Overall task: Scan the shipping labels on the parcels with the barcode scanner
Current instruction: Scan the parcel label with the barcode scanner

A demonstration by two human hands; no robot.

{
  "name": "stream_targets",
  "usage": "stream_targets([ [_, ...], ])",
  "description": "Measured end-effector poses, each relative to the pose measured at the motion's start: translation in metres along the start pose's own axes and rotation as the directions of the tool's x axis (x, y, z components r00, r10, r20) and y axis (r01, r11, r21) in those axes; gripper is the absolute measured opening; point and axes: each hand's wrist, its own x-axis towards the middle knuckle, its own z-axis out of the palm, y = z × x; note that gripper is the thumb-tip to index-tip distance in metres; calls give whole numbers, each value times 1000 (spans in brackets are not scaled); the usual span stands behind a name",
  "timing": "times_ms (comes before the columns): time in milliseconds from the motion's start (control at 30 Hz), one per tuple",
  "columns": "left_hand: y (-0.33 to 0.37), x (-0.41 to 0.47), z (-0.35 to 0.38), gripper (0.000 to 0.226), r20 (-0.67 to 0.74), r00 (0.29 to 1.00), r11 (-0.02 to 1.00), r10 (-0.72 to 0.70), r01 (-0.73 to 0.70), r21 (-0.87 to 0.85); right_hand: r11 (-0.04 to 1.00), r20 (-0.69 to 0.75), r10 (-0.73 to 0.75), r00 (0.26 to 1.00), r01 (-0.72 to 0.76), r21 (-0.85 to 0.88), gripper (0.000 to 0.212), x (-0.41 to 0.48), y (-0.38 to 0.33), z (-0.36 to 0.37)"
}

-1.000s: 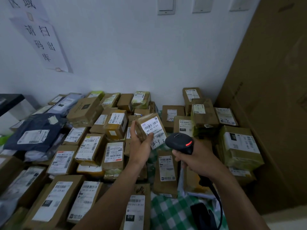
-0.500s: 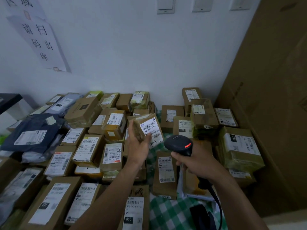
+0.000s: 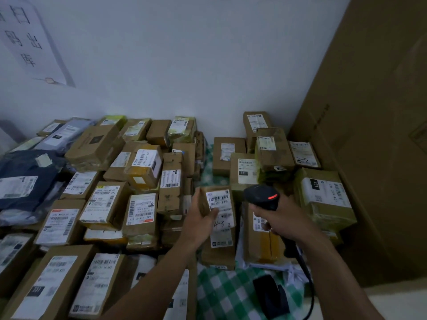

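Lowered since the earlier frames: our left hand [image 3: 200, 219] and its parcel [image 3: 219, 205], now close over the heap at mid-cloth. We cannot tell whether the parcel touches the box beneath it.

- Sign [image 3: 25, 40]: on the wall, upper left, with handwritten characters.
- Bag [image 3: 25, 174]: dark blue, white label, at the left edge of the cloth.
- Boxes [image 3: 104, 204]: brown, labels up, packed from the left edge to the middle.
- Left hand: fingers curled round the parcel's left side, thumb on its front.
- Parcel: small and brown, roughly upright, its label [image 3: 218, 199] facing us.
- Cloth [image 3: 219, 294]: green check, bare at the near edge.
- Scanner [image 3: 262, 196]: black, red light lit, just right of the parcel and apart from it.
- Right hand [image 3: 284, 220]: our fingers clenched round the scanner's grip.
- Cable [image 3: 309, 285]: runs down from the grip toward the near edge.
- Black object [image 3: 270, 294]: lies on the cloth, near edge.
- Cardboard [image 3: 381, 135]: large sheet standing along the right edge.
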Motion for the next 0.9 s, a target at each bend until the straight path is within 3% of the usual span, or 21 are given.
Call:
stream_targets([
  [167,-17,24,25,81,85,985,984,-151,141,105,995,-9,71,997,-72,-67,46,10,24,9],
  [367,-50,52,44,49,158,959,957,-235,200,212,992,-33,127,991,-127,-1,47,21,41,19],
  [467,-44,48,50,40,123,973,971,-193,171,168,991,-30,127,991,-126,40,44,26,45,18],
  [567,-47,47,51,58,111,980,984,-167,160,75,992,-45,123,991,-121,35,43,30,49,18],
  [733,-44,44,53,55,134,978,981,-158,139,137,995,-64,93,994,-94,-19,49,28,50,21],
  [900,-32,20,46,45,14,995,963,97,-98,251,998,-42,2,999,-5,-61,50,19,43,31],
])
